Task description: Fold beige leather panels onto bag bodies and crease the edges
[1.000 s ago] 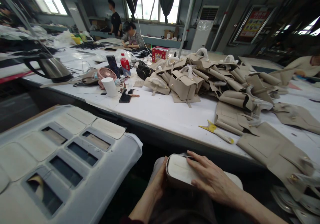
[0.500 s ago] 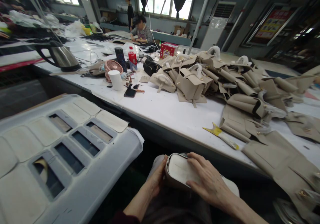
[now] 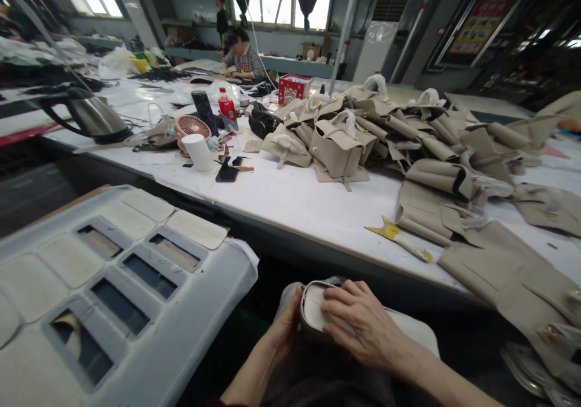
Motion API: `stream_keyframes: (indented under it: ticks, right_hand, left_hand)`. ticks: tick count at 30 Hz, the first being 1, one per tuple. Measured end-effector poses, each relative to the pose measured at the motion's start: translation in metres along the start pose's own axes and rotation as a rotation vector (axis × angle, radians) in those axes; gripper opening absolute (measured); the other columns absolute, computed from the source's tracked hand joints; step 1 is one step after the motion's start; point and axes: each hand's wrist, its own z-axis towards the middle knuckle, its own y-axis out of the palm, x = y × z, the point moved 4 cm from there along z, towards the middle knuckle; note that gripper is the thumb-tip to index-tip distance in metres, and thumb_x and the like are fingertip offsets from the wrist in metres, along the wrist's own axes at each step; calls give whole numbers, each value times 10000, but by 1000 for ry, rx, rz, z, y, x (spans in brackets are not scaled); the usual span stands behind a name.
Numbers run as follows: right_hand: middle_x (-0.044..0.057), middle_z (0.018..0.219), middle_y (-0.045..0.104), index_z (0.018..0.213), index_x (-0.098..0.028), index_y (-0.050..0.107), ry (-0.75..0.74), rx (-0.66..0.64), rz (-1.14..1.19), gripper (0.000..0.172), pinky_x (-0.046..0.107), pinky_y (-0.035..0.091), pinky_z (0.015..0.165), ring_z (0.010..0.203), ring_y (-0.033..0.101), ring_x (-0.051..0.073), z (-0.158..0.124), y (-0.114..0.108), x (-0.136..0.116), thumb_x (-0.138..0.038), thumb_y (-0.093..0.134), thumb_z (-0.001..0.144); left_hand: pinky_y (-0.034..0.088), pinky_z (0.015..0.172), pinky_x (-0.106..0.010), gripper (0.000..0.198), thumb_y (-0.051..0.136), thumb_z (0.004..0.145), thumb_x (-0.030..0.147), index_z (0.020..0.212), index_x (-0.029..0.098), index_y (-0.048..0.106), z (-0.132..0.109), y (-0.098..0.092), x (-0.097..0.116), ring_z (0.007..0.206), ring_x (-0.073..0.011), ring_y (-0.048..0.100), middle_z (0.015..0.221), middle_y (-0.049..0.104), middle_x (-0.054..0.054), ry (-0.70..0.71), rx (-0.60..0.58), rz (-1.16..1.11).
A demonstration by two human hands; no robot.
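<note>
On my lap lies a beige bag piece with a white oval bottom panel [image 3: 314,308]. My left hand [image 3: 285,327] cups its left end, fingers wrapped under the edge. My right hand [image 3: 358,325] lies on top of the white panel, fingers curled and pressing on it. Both hands sit below the front edge of the long white table [image 3: 318,207].
A heap of beige bag parts [image 3: 408,147] covers the table's right half, with a yellow-tipped scraper [image 3: 399,239] near the front edge. A white cup [image 3: 198,152], pink fan [image 3: 188,127], phone [image 3: 226,171] and kettle [image 3: 93,117] stand at left. A grey slotted tray [image 3: 113,274] lies at lower left. A person [image 3: 242,56] sits at the back.
My right hand has slid leftward over the white panel and its fingers have curled, now covering most of it. The left hand keeps its hold.
</note>
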Motion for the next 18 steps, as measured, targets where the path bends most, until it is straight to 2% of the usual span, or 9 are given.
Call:
stream_keyframes:
  ticks: [4, 10, 13, 18]
  right_hand:
    - [3, 1086, 618, 1071, -283, 605, 63, 60, 18, 147, 372, 312, 807, 946, 477, 212, 10, 13, 4, -341, 566, 942]
    - [-3, 1069, 605, 998, -279, 611, 44, 33, -39, 144, 372, 297, 793, 967, 498, 218, 18, 14, 4, -325, 666, 873]
    - [-1, 1048, 606, 993, -261, 605, 55, 69, -18, 141, 371, 295, 800, 961, 497, 214, 17, 13, 6, -282, 666, 868]
    - [-2, 1121, 606, 1080, -270, 597, 102, 149, 64, 235, 377, 291, 832, 992, 495, 214, 8, 19, 8, -281, 682, 862]
  left_hand:
    - [505, 860, -403, 793, 495, 785, 769, 1304, 178, 594, -4, -1, 2, 1176, -350, 562, 1202, 667, -150, -22, 3, 36]
    - [491, 884, -428, 789, 473, 809, 756, 1342, 179, 552, -1, -8, 1, 1196, -359, 543, 1220, 651, -153, -43, -7, 88]
    - [478, 898, -435, 785, 467, 813, 756, 1344, 184, 545, 1, -10, 1, 1232, -364, 511, 1256, 628, -155, -63, -26, 108]
    - [451, 930, -453, 739, 512, 819, 721, 1351, 208, 529, 1, -13, 4, 1270, -364, 467, 1335, 578, -148, -80, -40, 132]
